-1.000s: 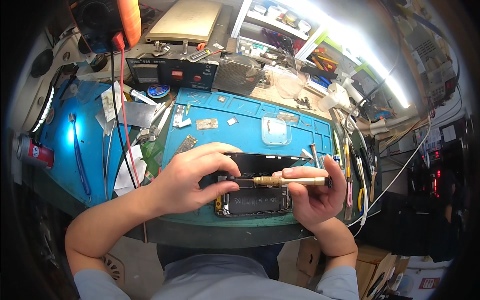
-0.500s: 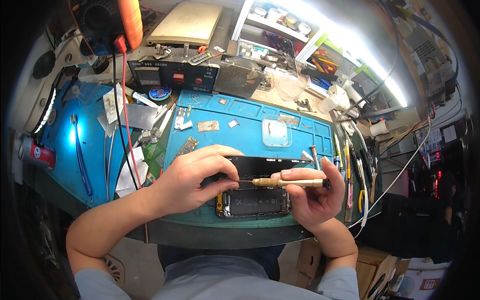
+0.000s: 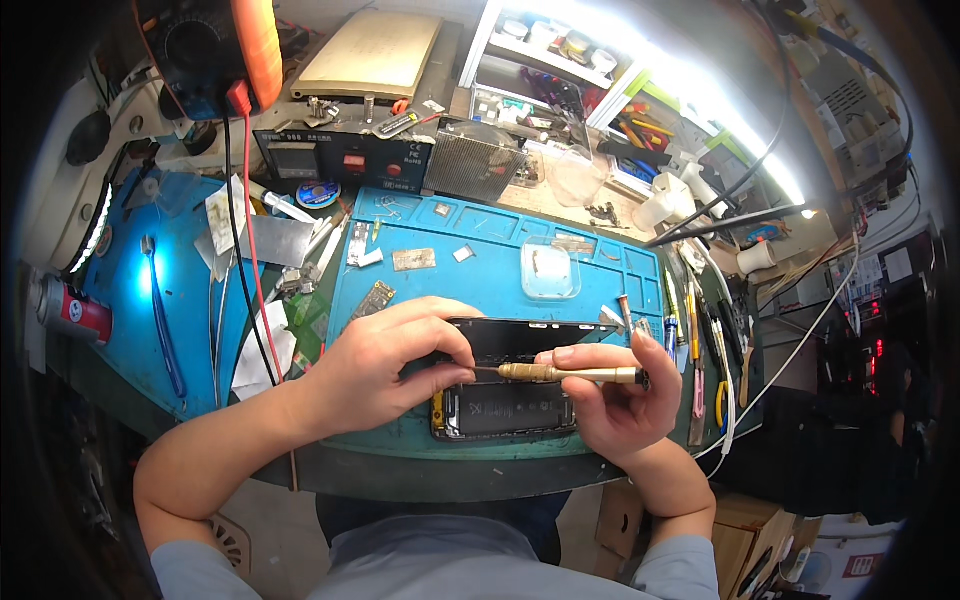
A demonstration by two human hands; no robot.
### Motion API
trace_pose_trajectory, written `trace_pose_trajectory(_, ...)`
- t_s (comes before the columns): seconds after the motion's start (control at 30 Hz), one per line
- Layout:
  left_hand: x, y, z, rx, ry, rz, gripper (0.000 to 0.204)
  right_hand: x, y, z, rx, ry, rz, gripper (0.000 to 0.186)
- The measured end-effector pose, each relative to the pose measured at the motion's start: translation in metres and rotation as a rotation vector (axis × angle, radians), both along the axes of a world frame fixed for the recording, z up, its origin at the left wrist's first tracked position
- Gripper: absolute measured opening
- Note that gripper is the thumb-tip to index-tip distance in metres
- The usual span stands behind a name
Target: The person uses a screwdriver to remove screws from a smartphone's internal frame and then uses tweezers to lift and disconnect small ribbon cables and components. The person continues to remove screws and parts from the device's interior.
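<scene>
Across the middle, level over an opened phone, lies a slim gold-coloured screwdriver with a thin shaft. The fingers of my right hand close around its handle, whose butt end points right. My left hand pinches the thin end of the shaft between thumb and fingertips; whether a tiny part is held there too is hidden. Below the tool, the phone's black battery and yellowish left edge show. Its dark screen panel stands open behind, partly covered by my hands.
A blue work mat carries small metal plates and a clear plastic box. Pliers, tweezers and drivers lie at right. A black power unit stands behind. An orange multimeter hangs red and black leads at left.
The view has shifted slightly. My hands have moved a little left with the screwdriver, keeping almost the same grip; the phone stays in place.
</scene>
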State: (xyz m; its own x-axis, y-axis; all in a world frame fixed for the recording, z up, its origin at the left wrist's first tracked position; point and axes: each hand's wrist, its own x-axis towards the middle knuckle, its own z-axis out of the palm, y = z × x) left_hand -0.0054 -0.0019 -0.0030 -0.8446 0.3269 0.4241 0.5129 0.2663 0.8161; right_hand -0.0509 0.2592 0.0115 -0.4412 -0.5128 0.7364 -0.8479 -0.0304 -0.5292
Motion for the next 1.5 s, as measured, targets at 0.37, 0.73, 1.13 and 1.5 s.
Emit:
trace_pose_trajectory(0.37, 0.0, 0.0, 0.001, -0.005, 0.014, 0.008, 0.022, -0.006, -0.003, 0.002, -0.012, 0.081, 0.104, 0.067)
trace_pose_trajectory(0.73, 0.0, -0.001, 0.002, -0.028, 0.002, 0.012, 0.028, -0.007, 0.001, 0.006, 0.005, 0.119, 0.093, 0.068)
trace_pose_trajectory(1.13, 0.002, -0.001, -0.002, -0.069, 0.003, 0.064, 0.028, -0.01, 0.026, -0.002, 0.056, 0.15, -0.082, 0.051)
trace_pose_trajectory(1.5, -0.001, 0.0, -0.004, -0.072, 0.038, 0.066, 0.033, -0.01, 0.012, 0.0, 0.094, 0.14, -0.043, 0.039)
